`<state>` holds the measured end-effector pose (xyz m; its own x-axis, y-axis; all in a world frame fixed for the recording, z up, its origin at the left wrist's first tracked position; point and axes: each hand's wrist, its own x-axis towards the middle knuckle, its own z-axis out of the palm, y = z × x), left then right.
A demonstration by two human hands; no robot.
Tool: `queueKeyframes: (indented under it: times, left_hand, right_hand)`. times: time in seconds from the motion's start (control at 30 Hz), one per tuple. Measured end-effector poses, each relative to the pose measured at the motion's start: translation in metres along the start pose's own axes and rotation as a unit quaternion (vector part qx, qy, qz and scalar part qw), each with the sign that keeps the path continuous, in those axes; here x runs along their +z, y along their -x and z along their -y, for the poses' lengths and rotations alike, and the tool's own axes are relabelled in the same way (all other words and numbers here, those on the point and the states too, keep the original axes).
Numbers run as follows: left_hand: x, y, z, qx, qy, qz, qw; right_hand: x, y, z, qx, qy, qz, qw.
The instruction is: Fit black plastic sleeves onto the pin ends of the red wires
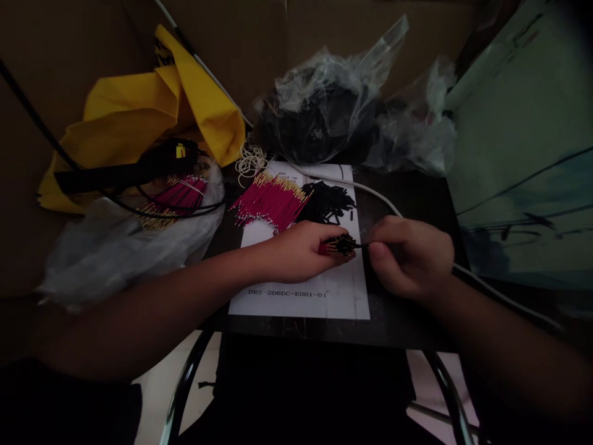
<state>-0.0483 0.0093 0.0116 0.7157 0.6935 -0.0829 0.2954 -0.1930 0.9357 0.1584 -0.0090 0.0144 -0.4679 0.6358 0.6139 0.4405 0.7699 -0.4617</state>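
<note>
Yellow plastic bag point(139, 117) lies pushed aside at left, while magenta gold-tipped wires point(269, 201) and loose black connectors point(327, 203) sit within easy reach on a printed paper sheet point(336, 306). Left hand point(296, 250) clenches a wire bundle point(340, 245) steady above the sheet; right hand point(410, 256) pinches a thin black piece point(362, 245) at its tip.

A crumpled yellow plastic bag point(152, 117) slumps against the cardboard wall point(74, 74), with a black-handled tool point(125, 168) lying across it. Clear plastic bags point(328, 105) bulge with something black, and a white cable point(365, 191) runs near a pale green panel point(519, 123).
</note>
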Motion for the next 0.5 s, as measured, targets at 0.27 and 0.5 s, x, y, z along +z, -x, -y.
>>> queueKeyframes:
  times: [0.27, 0.5]
  left_hand:
    - [-0.0008, -0.0007, 0.0024, 0.010, -0.028, 0.005, 1.000]
    - [-0.0013, -0.0008, 0.0027, 0.016, -0.038, 0.005, 0.999]
  right_hand:
    - [0.0033, -0.0010, 0.0036, -0.030, 0.041, 0.027, 0.998]
    - [0.0039, -0.0017, 0.0031, -0.036, 0.030, 0.009, 0.999]
